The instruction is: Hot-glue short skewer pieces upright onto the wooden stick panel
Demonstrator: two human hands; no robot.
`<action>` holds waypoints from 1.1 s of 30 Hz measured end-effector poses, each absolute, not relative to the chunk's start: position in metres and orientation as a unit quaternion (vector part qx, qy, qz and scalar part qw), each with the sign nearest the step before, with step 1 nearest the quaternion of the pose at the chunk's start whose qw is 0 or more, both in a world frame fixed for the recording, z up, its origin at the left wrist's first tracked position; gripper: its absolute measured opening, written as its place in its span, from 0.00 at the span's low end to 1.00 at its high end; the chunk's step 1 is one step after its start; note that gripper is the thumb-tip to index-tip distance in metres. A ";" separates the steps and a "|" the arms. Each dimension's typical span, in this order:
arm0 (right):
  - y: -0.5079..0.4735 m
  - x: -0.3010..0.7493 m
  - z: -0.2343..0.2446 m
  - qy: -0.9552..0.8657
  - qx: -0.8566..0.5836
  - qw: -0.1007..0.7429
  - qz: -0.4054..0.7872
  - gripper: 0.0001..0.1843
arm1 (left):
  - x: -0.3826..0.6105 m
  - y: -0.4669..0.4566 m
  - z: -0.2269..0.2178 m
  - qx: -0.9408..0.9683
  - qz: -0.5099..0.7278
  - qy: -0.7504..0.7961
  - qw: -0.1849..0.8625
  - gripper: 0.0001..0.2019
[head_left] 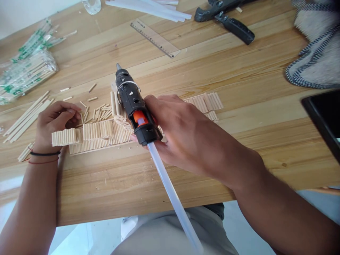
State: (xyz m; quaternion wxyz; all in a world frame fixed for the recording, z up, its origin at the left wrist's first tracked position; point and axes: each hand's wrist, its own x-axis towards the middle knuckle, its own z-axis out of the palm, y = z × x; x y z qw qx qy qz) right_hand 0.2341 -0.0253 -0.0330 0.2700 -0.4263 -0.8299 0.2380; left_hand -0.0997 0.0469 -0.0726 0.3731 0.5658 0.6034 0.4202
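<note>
My right hand point(183, 127) is wrapped round a black hot glue gun point(130, 95), its nozzle pointing away to the upper left. From the back of the gun a long translucent glue stick point(172, 191) runs toward me. Under the gun lies a long model of short wooden sticks point(98, 130) glued side by side, with raised sections; the gun and my right hand cover its middle. Behind its left end, my left hand point(60, 117) has its fingers curled in beside loose short sticks point(102, 112). Whatever may be between those fingertips is hidden.
Longer wooden sticks point(26, 117) and plastic bags of sticks point(29, 72) lie at the left. A clear ruler point(155, 38), spare glue sticks point(151, 9) and a black-handled cutter point(225, 21) are at the back. A cloth point(316, 49) and a black device point(324, 117) occupy the right.
</note>
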 end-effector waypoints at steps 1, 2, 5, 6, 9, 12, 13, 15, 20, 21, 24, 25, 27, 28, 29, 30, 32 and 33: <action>-0.025 0.234 -0.033 -0.830 -0.427 0.269 0.239 0.10 | -0.099 0.047 -0.072 0.565 0.421 0.604 0.373 0.06; -0.025 0.234 -0.033 -0.829 -0.428 0.269 0.240 0.10 | -0.099 0.046 -0.072 0.564 0.420 0.605 0.374 0.06; -0.025 0.234 -0.032 -0.829 -0.429 0.263 0.245 0.10 | -0.099 0.046 -0.072 0.563 0.416 0.607 0.376 0.06; -0.026 0.234 -0.032 -0.829 -0.429 0.262 0.245 0.09 | -0.099 0.046 -0.072 0.562 0.414 0.608 0.378 0.06; -0.026 0.234 -0.031 -0.829 -0.429 0.262 0.246 0.09 | -0.100 0.046 -0.072 0.563 0.408 0.610 0.379 0.06; -0.025 0.232 -0.030 -0.828 -0.428 0.258 0.253 0.11 | -0.100 0.045 -0.070 0.563 0.405 0.614 0.377 0.04; -0.024 0.232 -0.030 -0.829 -0.428 0.255 0.255 0.11 | -0.101 0.045 -0.070 0.559 0.404 0.616 0.381 0.03; -0.023 0.230 -0.031 -0.831 -0.427 0.251 0.253 0.11 | -0.102 0.045 -0.069 0.548 0.395 0.619 0.399 0.04; -0.019 0.227 -0.032 -0.844 -0.408 0.242 0.250 0.08 | -0.107 0.043 -0.068 0.543 0.379 0.624 0.415 0.10; -0.019 0.227 -0.032 -0.844 -0.407 0.241 0.253 0.07 | -0.109 0.043 -0.068 0.543 0.380 0.622 0.418 0.11; -0.020 0.227 -0.031 -0.840 -0.409 0.245 0.260 0.07 | -0.112 0.041 -0.068 0.544 0.369 0.631 0.413 0.13; -0.020 0.227 -0.031 -0.837 -0.410 0.251 0.262 0.07 | -0.112 0.040 -0.068 0.543 0.366 0.631 0.416 0.14; -0.021 0.226 -0.031 -0.829 -0.412 0.270 0.266 0.08 | -0.114 0.040 -0.068 0.546 0.365 0.626 0.420 0.16; -0.021 0.226 -0.032 -0.825 -0.412 0.279 0.268 0.09 | -0.114 0.040 -0.068 0.549 0.366 0.623 0.421 0.16; -0.022 0.226 -0.033 -0.820 -0.413 0.288 0.271 0.09 | -0.115 0.040 -0.068 0.552 0.364 0.620 0.422 0.17; -0.022 0.225 -0.034 -0.816 -0.413 0.298 0.274 0.09 | -0.115 0.040 -0.069 0.556 0.362 0.618 0.422 0.17; -0.022 0.225 -0.036 -0.806 -0.413 0.317 0.282 0.08 | -0.116 0.041 -0.070 0.559 0.357 0.618 0.422 0.17; -0.023 0.225 -0.036 -0.802 -0.412 0.325 0.285 0.08 | -0.117 0.041 -0.071 0.558 0.356 0.621 0.420 0.17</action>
